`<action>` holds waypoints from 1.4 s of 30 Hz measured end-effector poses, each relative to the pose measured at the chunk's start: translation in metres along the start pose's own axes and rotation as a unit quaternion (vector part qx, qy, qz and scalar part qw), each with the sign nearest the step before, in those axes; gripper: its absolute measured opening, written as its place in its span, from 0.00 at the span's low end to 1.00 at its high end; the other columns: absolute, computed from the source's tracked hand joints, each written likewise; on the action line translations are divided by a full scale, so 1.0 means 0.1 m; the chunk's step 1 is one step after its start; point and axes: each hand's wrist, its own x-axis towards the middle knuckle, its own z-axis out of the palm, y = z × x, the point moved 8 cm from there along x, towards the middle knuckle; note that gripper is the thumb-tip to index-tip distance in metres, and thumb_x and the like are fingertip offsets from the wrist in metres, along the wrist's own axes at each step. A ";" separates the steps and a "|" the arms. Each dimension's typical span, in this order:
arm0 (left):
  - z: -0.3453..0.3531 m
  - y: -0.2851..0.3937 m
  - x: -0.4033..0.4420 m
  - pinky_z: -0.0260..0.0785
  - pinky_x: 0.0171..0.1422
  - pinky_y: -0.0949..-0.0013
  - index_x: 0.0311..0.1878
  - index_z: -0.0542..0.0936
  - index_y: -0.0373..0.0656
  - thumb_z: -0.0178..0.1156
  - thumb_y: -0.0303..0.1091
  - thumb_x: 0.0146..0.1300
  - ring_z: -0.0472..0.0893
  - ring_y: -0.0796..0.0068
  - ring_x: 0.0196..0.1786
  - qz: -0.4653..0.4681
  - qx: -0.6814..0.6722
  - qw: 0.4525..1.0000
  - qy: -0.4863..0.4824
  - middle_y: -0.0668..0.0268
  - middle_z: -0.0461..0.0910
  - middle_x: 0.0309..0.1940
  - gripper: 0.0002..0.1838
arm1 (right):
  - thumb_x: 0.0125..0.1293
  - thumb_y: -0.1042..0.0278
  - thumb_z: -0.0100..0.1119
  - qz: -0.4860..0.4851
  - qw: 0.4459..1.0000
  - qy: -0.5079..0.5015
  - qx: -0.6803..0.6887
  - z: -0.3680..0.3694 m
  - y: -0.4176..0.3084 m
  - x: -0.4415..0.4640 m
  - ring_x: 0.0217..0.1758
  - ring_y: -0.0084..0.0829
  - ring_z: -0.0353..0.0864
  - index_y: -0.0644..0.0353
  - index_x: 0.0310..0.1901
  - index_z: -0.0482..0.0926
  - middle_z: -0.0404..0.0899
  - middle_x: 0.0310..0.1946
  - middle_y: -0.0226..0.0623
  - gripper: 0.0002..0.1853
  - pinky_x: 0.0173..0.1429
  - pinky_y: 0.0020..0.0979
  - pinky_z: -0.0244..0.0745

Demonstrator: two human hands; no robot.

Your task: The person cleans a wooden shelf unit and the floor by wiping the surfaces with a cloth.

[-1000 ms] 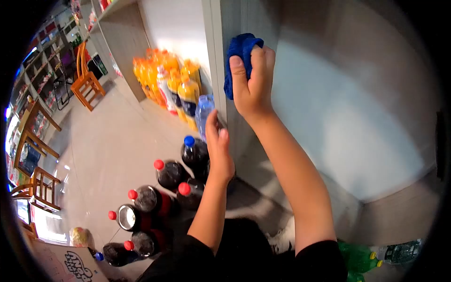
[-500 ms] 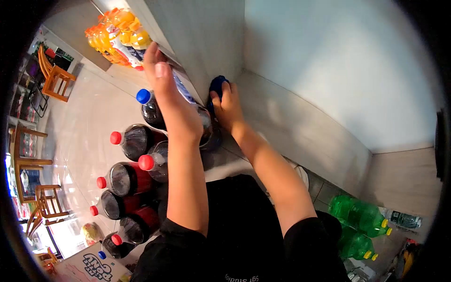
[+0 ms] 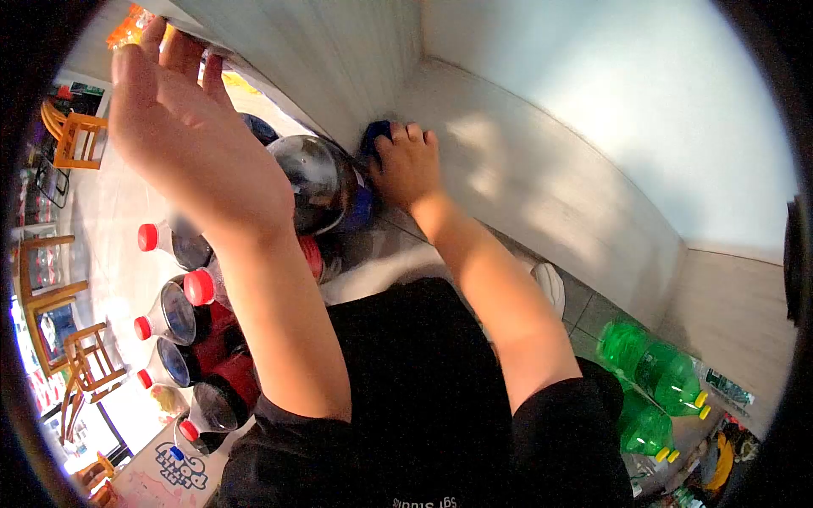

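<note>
Head view has the right hand half-curled, fingers bent over a dark blue cloth and holding it against the foot of the grey upright panel. From where I stand the cloth looks light, soft and limp, with nothing in it to break; I'd judge it best gripped bunched up under the fingers, since a loose corner would likely fold or slip. The left hand is spread open with nothing seen in its grasp; whether its fingertips touch the panel's edge, I can't tell. A big dark bottle is near the cloth, red-capped bottles crowd the person's left, and green bottles sit well apart on the right.
</note>
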 end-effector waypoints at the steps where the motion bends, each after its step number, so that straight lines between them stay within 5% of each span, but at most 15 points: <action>1: -0.03 0.00 0.01 0.56 0.66 0.58 0.55 0.72 0.33 0.36 0.52 0.70 0.71 0.61 0.59 -0.003 0.004 1.000 -0.002 0.53 0.75 0.51 0.30 | 0.57 0.56 0.61 -0.005 1.000 -0.016 -0.001 -0.01 0.01 -0.05 0.54 0.45 0.69 0.56 0.41 0.79 0.74 0.47 0.44 0.15 0.57 0.46 0.62; 7: -0.17 -0.02 -0.06 0.61 0.65 0.61 0.54 0.72 0.31 0.46 0.34 0.69 0.72 0.61 0.60 0.015 -0.019 0.999 -0.043 0.55 0.74 0.54 0.18 | 0.56 0.58 0.61 -0.008 1.000 -0.018 -0.010 -0.21 0.15 -0.38 0.54 0.45 0.70 0.55 0.44 0.78 0.73 0.47 0.42 0.15 0.56 0.45 0.64; 8: -0.09 0.28 -0.25 0.62 0.64 0.62 0.55 0.72 0.32 0.49 0.31 0.66 0.72 0.61 0.60 0.228 0.254 0.937 -0.073 0.55 0.73 0.55 0.17 | 0.56 0.58 0.61 0.002 1.000 -0.022 -0.005 -0.22 0.19 -0.42 0.53 0.47 0.70 0.54 0.45 0.78 0.74 0.47 0.43 0.16 0.56 0.46 0.64; 10: 0.27 0.30 -0.62 0.66 0.63 0.64 0.56 0.72 0.34 0.56 0.21 0.59 0.72 0.61 0.59 0.230 0.129 0.963 -0.059 0.54 0.71 0.58 0.20 | 0.57 0.59 0.60 0.004 1.000 0.012 0.018 -0.31 0.20 -0.47 0.53 0.46 0.70 0.55 0.47 0.78 0.73 0.49 0.43 0.17 0.57 0.46 0.64; 13: 0.97 0.11 -1.27 0.68 0.52 0.60 0.48 0.75 0.39 0.60 0.33 0.51 0.76 0.55 0.49 0.137 0.151 0.916 -0.345 0.55 0.77 0.45 0.19 | 0.59 0.57 0.58 0.022 1.000 0.014 -0.004 -0.70 0.09 -0.51 0.56 0.46 0.69 0.55 0.52 0.75 0.71 0.54 0.44 0.20 0.61 0.46 0.62; 16: 1.06 -0.56 -1.94 0.69 0.57 0.56 0.47 0.76 0.40 0.59 0.35 0.53 0.76 0.53 0.51 0.147 0.347 0.813 -0.443 0.55 0.77 0.46 0.18 | 0.64 0.53 0.55 0.000 0.987 -0.065 -0.146 -0.93 -0.03 -0.58 0.61 0.48 0.67 0.57 0.61 0.71 0.66 0.61 0.46 0.27 0.68 0.46 0.57; 20: 0.60 -1.42 -2.03 0.67 0.62 0.54 0.52 0.75 0.38 0.52 0.33 0.58 0.73 0.46 0.57 -0.163 0.500 0.665 -0.530 0.47 0.73 0.53 0.18 | 0.63 0.55 0.53 -0.073 0.972 -0.162 -0.152 -0.35 0.18 -0.75 0.63 0.47 0.66 0.58 0.61 0.70 0.67 0.62 0.46 0.27 0.68 0.46 0.57; 21: 0.56 -1.47 -1.99 0.67 0.62 0.54 0.52 0.75 0.38 0.52 0.33 0.58 0.73 0.46 0.57 -0.163 0.500 0.666 -0.530 0.47 0.73 0.53 0.18 | 0.63 0.56 0.53 -0.077 0.969 -0.191 -0.138 -0.20 0.26 -0.82 0.64 0.47 0.66 0.58 0.62 0.70 0.67 0.62 0.46 0.27 0.68 0.46 0.57; 23: 0.36 -1.64 -1.98 0.68 0.60 0.53 0.51 0.74 0.37 0.50 0.33 0.60 0.74 0.45 0.55 -0.177 0.543 0.647 -0.505 0.47 0.73 0.52 0.17 | 0.61 0.65 0.54 -0.074 0.993 -0.084 -0.022 -0.28 0.37 -0.88 0.72 0.44 0.57 0.61 0.64 0.64 0.62 0.68 0.44 0.28 0.71 0.49 0.54; 24: 0.33 -1.58 -1.95 0.68 0.59 0.54 0.51 0.72 0.36 0.51 0.31 0.60 0.75 0.46 0.53 -0.136 0.542 0.685 -0.467 0.47 0.75 0.50 0.17 | 0.61 0.65 0.54 -0.077 0.993 -0.088 -0.022 -0.30 0.35 -0.87 0.72 0.44 0.57 0.61 0.64 0.64 0.62 0.68 0.44 0.28 0.71 0.49 0.54; 29: 0.26 -1.81 -2.03 0.69 0.59 0.56 0.52 0.71 0.33 0.53 0.26 0.57 0.76 0.48 0.53 -0.147 0.521 0.680 -0.494 0.48 0.75 0.49 0.19 | 0.54 0.72 0.58 0.001 0.999 -0.014 -0.033 -0.49 0.49 -0.97 0.70 0.47 0.60 0.56 0.45 0.83 0.62 0.67 0.47 0.15 0.69 0.47 0.58; 31: 0.26 -1.81 -2.11 0.70 0.59 0.57 0.53 0.71 0.33 0.54 0.25 0.56 0.76 0.48 0.53 -0.148 0.516 0.672 -0.511 0.48 0.75 0.48 0.19 | 0.54 0.72 0.59 0.014 0.998 -0.059 -0.033 -0.52 0.48 -0.96 0.68 0.48 0.62 0.56 0.46 0.83 0.63 0.65 0.47 0.16 0.67 0.45 0.62; 33: 0.30 -1.83 -2.21 0.70 0.59 0.59 0.56 0.71 0.33 0.53 0.27 0.57 0.76 0.50 0.55 -0.141 0.567 0.604 -0.542 0.47 0.74 0.53 0.22 | 0.56 0.71 0.56 0.029 0.996 -0.081 -0.025 -0.61 0.46 -0.97 0.68 0.49 0.62 0.56 0.50 0.80 0.63 0.65 0.47 0.18 0.67 0.45 0.62; 37: 0.32 -1.77 -2.32 0.64 0.66 0.56 0.68 0.64 0.40 0.48 0.34 0.62 0.74 0.50 0.60 -0.010 0.595 0.630 -0.499 0.44 0.67 0.64 0.29 | 0.59 0.70 0.53 0.007 0.993 -0.118 -0.009 -0.55 0.62 -0.98 0.70 0.46 0.61 0.57 0.61 0.72 0.62 0.67 0.47 0.25 0.70 0.43 0.59; 42: 0.39 -2.09 -2.14 0.53 0.73 0.52 0.70 0.60 0.41 0.43 0.36 0.65 0.66 0.51 0.68 -0.056 0.585 0.652 -0.479 0.49 0.63 0.68 0.29 | 0.64 0.69 0.48 -0.025 0.990 -0.124 -0.067 -0.48 0.78 -0.61 0.71 0.42 0.61 0.56 0.62 0.70 0.63 0.67 0.43 0.23 0.72 0.42 0.58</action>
